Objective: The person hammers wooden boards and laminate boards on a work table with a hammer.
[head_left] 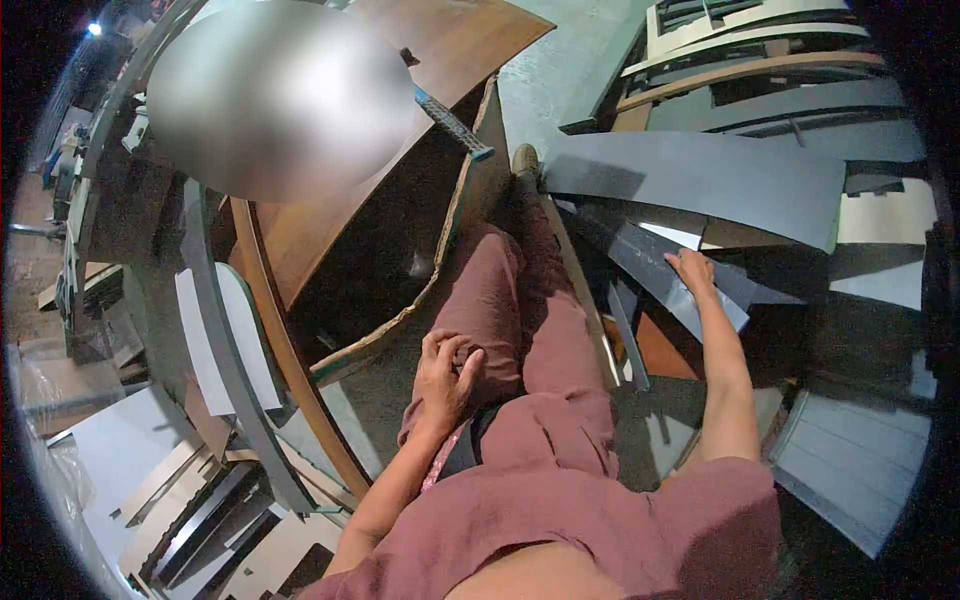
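Observation:
My left hand [445, 372] rests on my thigh, fingers loosely curled, with nothing in it. My right hand [692, 270] reaches out to the right and lies flat with its fingers on a narrow grey board strip [672, 290] in a pile of cut boards. I am seated, with my leg in reddish trousers [520, 300] stretched forward and my shoe [525, 160] at the far end.
A curved brown wooden panel [300, 240] stands on the left. A notched metal bar [455, 125] lies across it. Large grey sheets [700, 175] and pale offcuts [880, 215] are stacked at right. White and grey cut pieces [180, 490] lie lower left. Another person, blurred, is at upper left.

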